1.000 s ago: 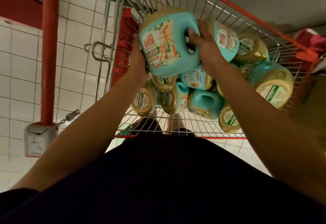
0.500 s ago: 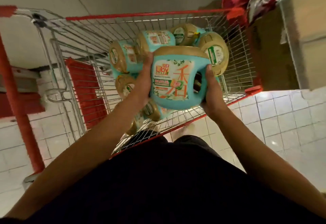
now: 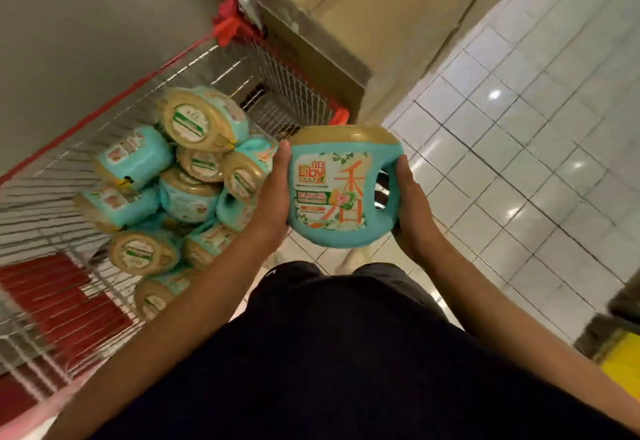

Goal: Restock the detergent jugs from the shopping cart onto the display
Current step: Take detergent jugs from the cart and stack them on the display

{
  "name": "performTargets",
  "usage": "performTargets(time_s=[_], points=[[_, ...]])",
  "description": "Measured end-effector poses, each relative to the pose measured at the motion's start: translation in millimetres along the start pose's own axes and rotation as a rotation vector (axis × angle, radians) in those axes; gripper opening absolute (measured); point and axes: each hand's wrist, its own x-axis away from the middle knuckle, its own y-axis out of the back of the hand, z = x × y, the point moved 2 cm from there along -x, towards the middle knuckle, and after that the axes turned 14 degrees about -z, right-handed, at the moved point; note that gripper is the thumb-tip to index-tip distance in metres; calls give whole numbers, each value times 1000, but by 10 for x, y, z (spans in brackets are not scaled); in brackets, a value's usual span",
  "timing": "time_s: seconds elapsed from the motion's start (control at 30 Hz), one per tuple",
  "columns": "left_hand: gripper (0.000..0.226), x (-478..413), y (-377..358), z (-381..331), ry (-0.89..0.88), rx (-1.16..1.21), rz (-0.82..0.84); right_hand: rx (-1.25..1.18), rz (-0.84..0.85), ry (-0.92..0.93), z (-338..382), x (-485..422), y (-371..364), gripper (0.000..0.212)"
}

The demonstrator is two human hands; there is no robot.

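Obs.: 1 held jug (image 3: pixel 341 190), turquoise, at centre of view, off every surface, over the tiled floor (image 3: pixel 519 169) and outside the shopping cart (image 3: pixel 214 68). Label faces us; gold cap (image 3: pixel 346 134) at its 12 o'clock, moulded handle (image 3: pixel 393 183) at its 3 o'clock.

Left hand (image 3: pixel 273 193) presses the jug's 9 o'clock side, thumb straight along the front edge. Right hand (image 3: pixel 412 211) cups the handle side from 3 to 5 o'clock, thumb laid against the handle. Remaining fingers of both hands run behind the jug; we cannot tell whether they are spread or together.

Remaining jugs (image 3: pixel 188 193) lie piled on their sides in the cart, at 9 to 10 o'clock from the held one. We cannot identify the display in this view.

Handling, our judgement: rigid plastic, and probably heavy if full, which would fit the 2-handed hold. The smooth, rounded walls look slippery, so a palm squeeze alone seems insecure. Best hold is likely 4 fingers through the handle with the other palm under the base. The cap looks a poor lifting point.
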Motion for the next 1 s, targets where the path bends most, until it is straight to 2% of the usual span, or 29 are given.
performTargets(time_s=[0.17, 0.33, 0.47, 0.6, 0.77, 0.87, 1.0], points=[[80, 80, -1175, 89, -67, -136, 149, -84, -113, 29, 154, -154, 1109, 58], [76, 89, -2078, 89, -80, -267, 269, -196, -200, 28, 279, -277, 1828, 48], [73, -49, -2736, 35, -72, -348, 352, -281, -317, -18, 397, -458, 2254, 54], [72, -314, -3431, -53, -85, -420, 423, -302, -391, -34, 653, -790, 2629, 49], [82, -707, -4388, -275, -41, -469, 503, -338, -471, -30, 1205, -1366, 3123, 48], [79, -938, -4960, -488, -44, -510, 521, -376, -497, -26, 1572, -1710, 3367, 51], [75, -1183, -5697, -790, -68, -573, 563, -410, -533, -25, 2034, -2152, 3693, 44]])
